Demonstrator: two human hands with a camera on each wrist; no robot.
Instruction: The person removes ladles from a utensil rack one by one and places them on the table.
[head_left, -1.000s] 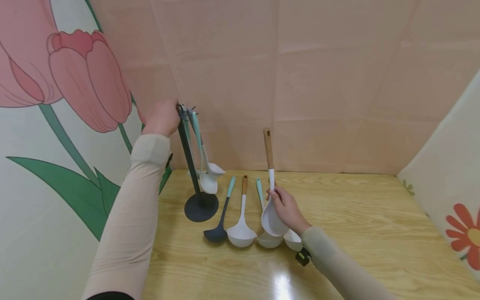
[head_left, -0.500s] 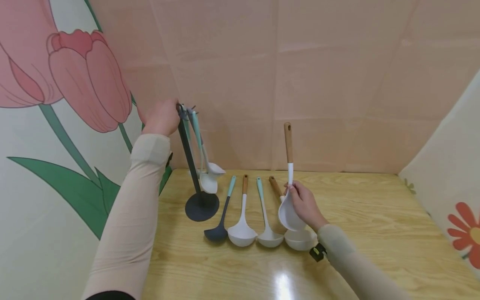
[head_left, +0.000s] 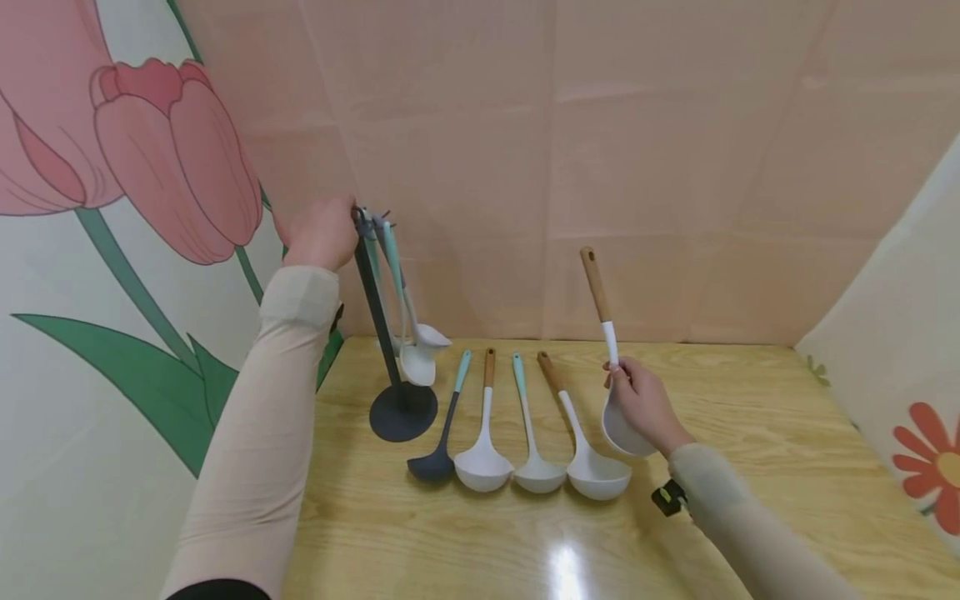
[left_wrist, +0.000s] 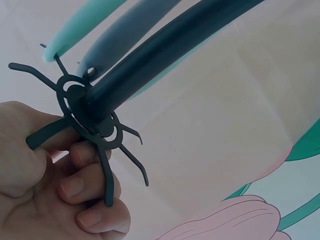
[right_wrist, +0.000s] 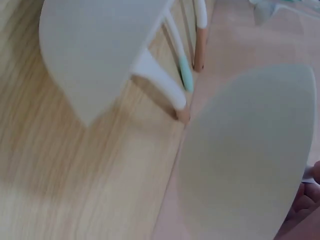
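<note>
The held white ladle (head_left: 611,342) has a matt, plastic-looking bowl and a smooth, wood-look handle. The ladle stand (head_left: 384,329) shows a dark satin coat, perhaps metal. The dark ladle (head_left: 432,468) looks like matt plastic. Pale wood grain covers the smooth tabletop (head_left: 750,442), glossy under the light. The backdrop (head_left: 690,167) is creased, faintly shiny sheeting; the sleeves (head_left: 251,442) are soft matt cloth.

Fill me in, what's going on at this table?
A person's left hand grips the hooked top of a black stand, with a few utensils hanging from it. The right hand holds a wooden-handled white ladle, handle end up. To its left, one dark ladle and three pale ladles lie in a row on the table.
</note>
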